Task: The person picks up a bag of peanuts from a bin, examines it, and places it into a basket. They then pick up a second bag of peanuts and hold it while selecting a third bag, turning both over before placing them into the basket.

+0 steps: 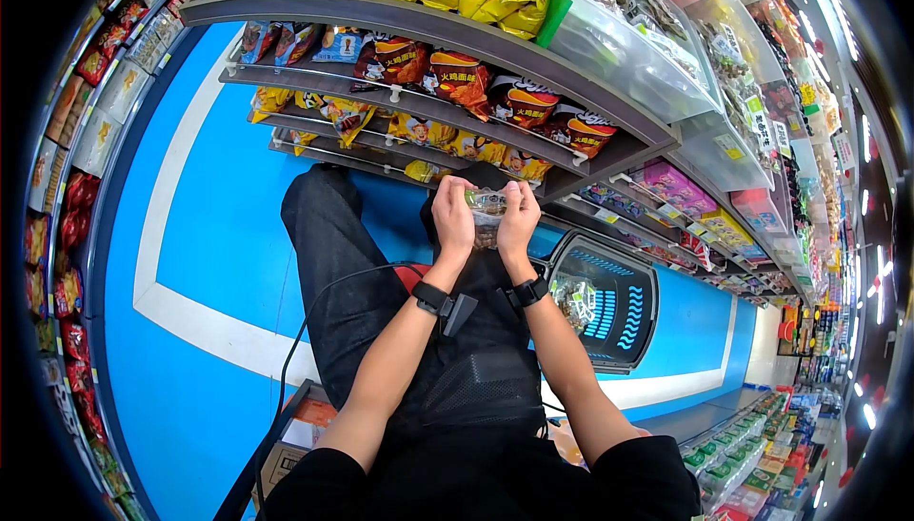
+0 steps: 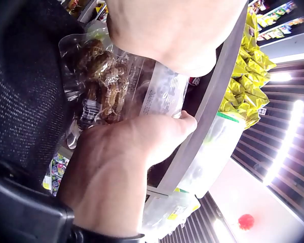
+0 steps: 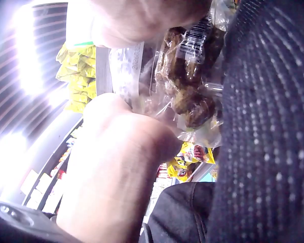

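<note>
A clear plastic packet (image 1: 486, 205) of brown food is held upright in front of the lap in the head view. My left hand (image 1: 454, 216) grips its left side and my right hand (image 1: 517, 220) its right side, thumbs toward its top edge. In the left wrist view the packet (image 2: 111, 83) shows brown pieces and a white printed label, with the left hand (image 2: 164, 35) above and the right hand (image 2: 134, 147) below. The right wrist view shows the packet's (image 3: 192, 76) barcode, the right hand (image 3: 147, 17) above and the left hand (image 3: 124, 147) below. Several fingertips are hidden.
Shelves of bagged snacks (image 1: 462, 78) stand directly ahead, with clear bins (image 1: 633, 45) at the upper right. A dark basket (image 1: 643, 316) holding a packet (image 1: 575, 300) sits on the blue floor (image 1: 228, 235) to the right. A cardboard box (image 1: 284, 459) is at the lower left.
</note>
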`<state>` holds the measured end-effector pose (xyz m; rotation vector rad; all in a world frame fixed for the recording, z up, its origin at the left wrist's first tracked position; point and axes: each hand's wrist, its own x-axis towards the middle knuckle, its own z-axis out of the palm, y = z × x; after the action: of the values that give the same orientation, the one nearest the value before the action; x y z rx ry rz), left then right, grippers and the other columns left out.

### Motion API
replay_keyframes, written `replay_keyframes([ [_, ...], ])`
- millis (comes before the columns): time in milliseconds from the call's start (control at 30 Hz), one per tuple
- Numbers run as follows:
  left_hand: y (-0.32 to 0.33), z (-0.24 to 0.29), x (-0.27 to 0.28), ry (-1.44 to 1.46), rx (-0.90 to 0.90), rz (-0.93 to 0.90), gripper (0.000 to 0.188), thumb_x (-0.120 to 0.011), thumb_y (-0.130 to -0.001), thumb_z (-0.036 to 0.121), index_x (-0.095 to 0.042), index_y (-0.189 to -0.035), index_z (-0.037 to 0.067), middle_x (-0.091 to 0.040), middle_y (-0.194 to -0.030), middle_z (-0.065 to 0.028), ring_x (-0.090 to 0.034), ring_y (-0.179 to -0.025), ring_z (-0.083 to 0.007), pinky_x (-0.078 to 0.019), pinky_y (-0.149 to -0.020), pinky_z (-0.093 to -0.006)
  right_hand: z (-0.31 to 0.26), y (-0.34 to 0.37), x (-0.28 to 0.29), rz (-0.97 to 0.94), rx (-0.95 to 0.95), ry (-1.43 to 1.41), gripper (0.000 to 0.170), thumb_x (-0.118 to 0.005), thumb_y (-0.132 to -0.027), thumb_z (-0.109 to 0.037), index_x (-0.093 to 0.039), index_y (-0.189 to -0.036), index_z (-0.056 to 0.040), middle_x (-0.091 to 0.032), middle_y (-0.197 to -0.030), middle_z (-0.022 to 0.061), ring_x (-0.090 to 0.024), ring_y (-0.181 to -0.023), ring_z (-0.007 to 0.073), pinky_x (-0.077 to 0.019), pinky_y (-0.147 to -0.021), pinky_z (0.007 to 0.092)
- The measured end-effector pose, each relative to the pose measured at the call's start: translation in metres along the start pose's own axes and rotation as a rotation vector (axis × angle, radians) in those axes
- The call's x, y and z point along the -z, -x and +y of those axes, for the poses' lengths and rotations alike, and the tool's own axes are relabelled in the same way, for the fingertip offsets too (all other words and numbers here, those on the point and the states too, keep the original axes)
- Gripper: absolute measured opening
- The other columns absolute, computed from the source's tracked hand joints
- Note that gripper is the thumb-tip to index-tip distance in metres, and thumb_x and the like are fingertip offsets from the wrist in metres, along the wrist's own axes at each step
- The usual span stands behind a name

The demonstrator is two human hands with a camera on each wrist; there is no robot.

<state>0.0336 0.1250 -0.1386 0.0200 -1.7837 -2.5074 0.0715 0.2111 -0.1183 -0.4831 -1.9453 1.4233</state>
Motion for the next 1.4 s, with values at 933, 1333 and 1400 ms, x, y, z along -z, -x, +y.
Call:
replay_keyframes([
  [933, 0.001, 0.006, -0.002, 0.067, 0.02, -0.033, 0.028, -0.045, -0.098, 0.019, -0.054, -0.081, -0.001, -0.061, -0.075, -0.0074, -0.057, -0.071, -0.0156, -0.0456, -0.068, -0.0298, 0.005, 0.0, 0.002, -0.043, 0.031, -0.166, 0.029, -0.055, -0.096, -0.023, -0.051, -0.079, -0.0002, -0.056, -0.074, 0.0023, -0.047, -0.07, 0.0081, -0.0412, -0.066, 0.0246],
  [1333, 0.005, 0.011, -0.002, -0.065, -0.02, -0.05, 0.025, -0.048, -0.099, 0.017, -0.055, -0.082, 0.0, -0.063, -0.078, -0.0055, -0.058, -0.075, -0.0111, -0.0452, -0.069, -0.0266, 0.007, 0.001, 0.002, 0.001, -0.07, -0.064, 0.035, -0.06, -0.096, -0.025, -0.044, -0.072, -0.0038, -0.043, -0.063, -0.0013, -0.036, -0.062, 0.0065, -0.0336, -0.055, 0.0259],
  [1400, 0.004, 0.009, -0.002, -0.056, 0.007, -0.048, 0.027, -0.048, -0.1, 0.018, -0.055, -0.082, 0.0, -0.062, -0.078, -0.0056, -0.058, -0.074, -0.0114, -0.0452, -0.069, -0.0268, 0.009, 0.001, 0.001, 0.007, -0.039, -0.082, 0.033, -0.06, -0.095, -0.023, -0.046, -0.073, -0.0036, -0.044, -0.064, -0.0012, -0.037, -0.062, 0.0067, -0.0344, -0.055, 0.026],
])
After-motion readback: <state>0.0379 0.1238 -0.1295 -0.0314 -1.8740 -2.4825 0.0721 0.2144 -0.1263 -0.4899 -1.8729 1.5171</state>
